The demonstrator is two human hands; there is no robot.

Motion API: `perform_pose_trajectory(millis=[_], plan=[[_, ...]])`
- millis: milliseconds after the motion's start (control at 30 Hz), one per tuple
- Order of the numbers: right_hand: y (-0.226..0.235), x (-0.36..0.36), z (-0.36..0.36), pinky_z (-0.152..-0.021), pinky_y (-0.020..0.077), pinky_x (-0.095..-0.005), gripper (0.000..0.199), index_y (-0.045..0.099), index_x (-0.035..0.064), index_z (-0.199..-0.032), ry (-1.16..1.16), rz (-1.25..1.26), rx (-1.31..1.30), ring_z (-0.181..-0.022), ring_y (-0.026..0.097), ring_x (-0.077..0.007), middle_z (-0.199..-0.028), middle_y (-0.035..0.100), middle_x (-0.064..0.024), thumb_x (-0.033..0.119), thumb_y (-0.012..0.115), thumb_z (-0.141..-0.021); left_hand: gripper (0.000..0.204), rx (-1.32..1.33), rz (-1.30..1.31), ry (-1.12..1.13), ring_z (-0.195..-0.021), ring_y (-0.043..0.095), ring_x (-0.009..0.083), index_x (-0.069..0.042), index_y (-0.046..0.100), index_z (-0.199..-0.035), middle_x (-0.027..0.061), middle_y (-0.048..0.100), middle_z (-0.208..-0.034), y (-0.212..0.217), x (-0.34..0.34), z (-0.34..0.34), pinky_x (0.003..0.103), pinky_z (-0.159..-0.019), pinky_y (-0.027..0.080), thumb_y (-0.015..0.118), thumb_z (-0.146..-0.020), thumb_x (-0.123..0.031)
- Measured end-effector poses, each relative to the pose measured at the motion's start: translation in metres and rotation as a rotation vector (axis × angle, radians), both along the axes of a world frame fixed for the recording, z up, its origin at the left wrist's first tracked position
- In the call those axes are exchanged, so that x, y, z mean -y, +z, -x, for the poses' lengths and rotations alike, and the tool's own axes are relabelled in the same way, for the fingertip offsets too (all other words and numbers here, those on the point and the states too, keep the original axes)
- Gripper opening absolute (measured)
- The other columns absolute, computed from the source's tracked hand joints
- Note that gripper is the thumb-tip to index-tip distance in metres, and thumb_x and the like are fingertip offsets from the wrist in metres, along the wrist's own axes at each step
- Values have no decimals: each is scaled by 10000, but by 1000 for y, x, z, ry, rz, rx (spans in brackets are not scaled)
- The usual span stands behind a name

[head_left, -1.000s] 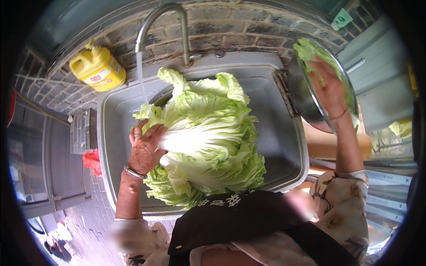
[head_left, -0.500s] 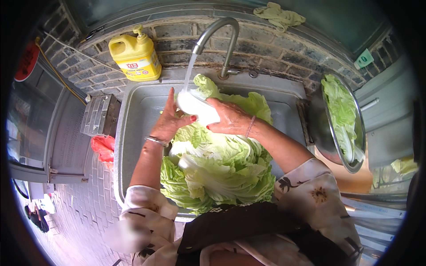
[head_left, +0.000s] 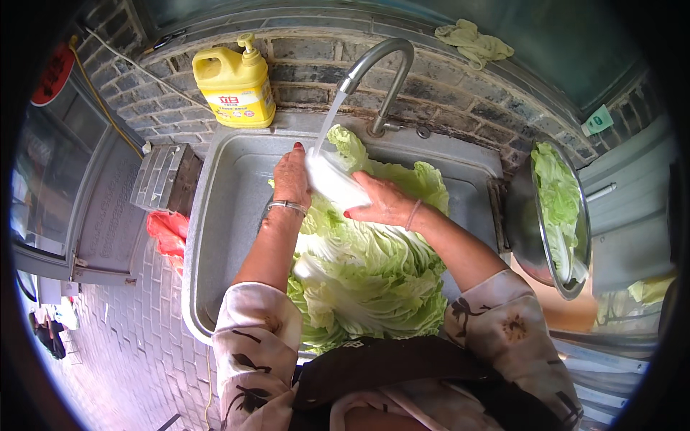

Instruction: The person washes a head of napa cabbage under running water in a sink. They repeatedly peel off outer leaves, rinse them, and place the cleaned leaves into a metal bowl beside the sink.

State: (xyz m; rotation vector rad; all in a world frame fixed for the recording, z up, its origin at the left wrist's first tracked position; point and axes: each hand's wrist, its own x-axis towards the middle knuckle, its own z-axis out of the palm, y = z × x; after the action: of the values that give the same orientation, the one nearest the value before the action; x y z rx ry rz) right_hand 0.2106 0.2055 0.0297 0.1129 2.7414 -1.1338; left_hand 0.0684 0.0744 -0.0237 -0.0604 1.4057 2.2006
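Under the running tap (head_left: 384, 54), a napa cabbage leaf (head_left: 336, 183) lies tilted with its white stem in the water stream. My right hand (head_left: 384, 200) grips this leaf from the right, thumb along its lower side. At the stem's left edge, my left hand (head_left: 291, 178) closes against the leaf; some of its fingers are hidden behind it. Beneath both hands, a big heap of pale green napa cabbage leaves (head_left: 374, 280) fills much of the grey stone sink (head_left: 233, 194).
A yellow pump jug (head_left: 233, 90) stands on the sink's back left ledge. To the right, a metal bowl (head_left: 528, 223) sits tilted with cabbage leaves (head_left: 557, 194) inside. A cloth (head_left: 474, 43) rests on the sill, and a red plastic bag (head_left: 169, 237) lies left of the sink.
My left hand has gone from spread fingers beside the leaf to closing against its left edge. The right hand keeps its grip. The whole view has shifted slightly.
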Motion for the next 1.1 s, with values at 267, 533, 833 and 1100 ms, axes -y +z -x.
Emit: perform_pose_trajectory(millis=[267,533,833,1100], plan=[[6,-11,34,-796,416,-279,541,501,-74,-1052,-68,336,32,-882,517,-145,-938,585,-126,327,704,-752,285,192,-233,-132,-941,576,152,-45,543,-1073,49,611,-1020,16,5,-38,264,-842,460,569,-867,-240],[35,-27,44,-699,411,-237,377,586,-10,-963,-48,397,152,-798,499,-78,-825,582,-24,336,632,-821,309,321,-523,-115,-923,590,163,-77,564,-1022,44,616,-996,31,33,-15,322,-842,483,668,-794,-259],[35,-17,71,-928,377,-331,733,461,-14,-1220,82,4,-9,-1103,494,-295,-1183,511,-221,465,678,-709,359,148,-551,-94,-1003,565,236,-69,486,-1153,76,577,-1100,19,58,5,401,-875,461,598,-845,-214],[-12,2,66,-922,402,-373,630,367,90,-1309,-79,-236,-395,-1076,488,-342,-1210,461,-188,220,614,-744,408,134,-772,-191,-992,568,239,-46,460,-1173,88,569,-1096,17,63,16,379,-835,497,559,-863,-293]])
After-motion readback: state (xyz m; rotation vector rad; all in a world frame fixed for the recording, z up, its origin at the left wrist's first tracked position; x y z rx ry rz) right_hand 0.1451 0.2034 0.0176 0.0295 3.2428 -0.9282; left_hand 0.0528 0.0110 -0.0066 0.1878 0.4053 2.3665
